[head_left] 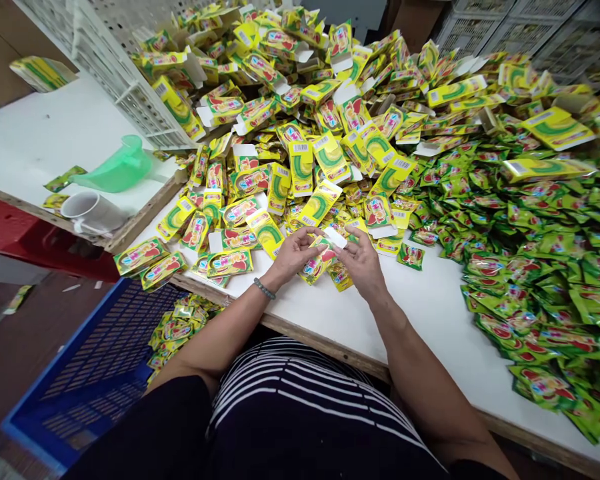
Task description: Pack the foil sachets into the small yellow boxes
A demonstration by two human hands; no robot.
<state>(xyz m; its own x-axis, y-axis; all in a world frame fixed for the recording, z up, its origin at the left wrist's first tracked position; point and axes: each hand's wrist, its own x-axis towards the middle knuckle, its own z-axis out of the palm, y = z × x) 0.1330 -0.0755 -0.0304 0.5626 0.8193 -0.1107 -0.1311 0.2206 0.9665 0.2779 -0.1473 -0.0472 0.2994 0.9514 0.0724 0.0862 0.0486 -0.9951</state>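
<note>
Between my two hands is a small yellow-green cardboard box [316, 268] with its white end flap raised. My left hand [296, 253], a beaded bracelet at its wrist, is closed on the box's left side. The fingers of my right hand [363, 261] pinch the box near the white flap [335, 238]. Under the hands a yellow packet [341, 276] lies on the white table [420, 300]. A green candy-like sachet [411, 256] rests just right of my right hand. Beyond my hands spreads a heap of similar yellow boxes [300, 167], several with flaps open.
Green sachets [535, 287] are piled along the right. At the left stand a white mug [93, 212], a green plastic scoop [117, 167] and a white crate [125, 73]. A blue crate [80, 380] holding yellow packets sits below the table edge.
</note>
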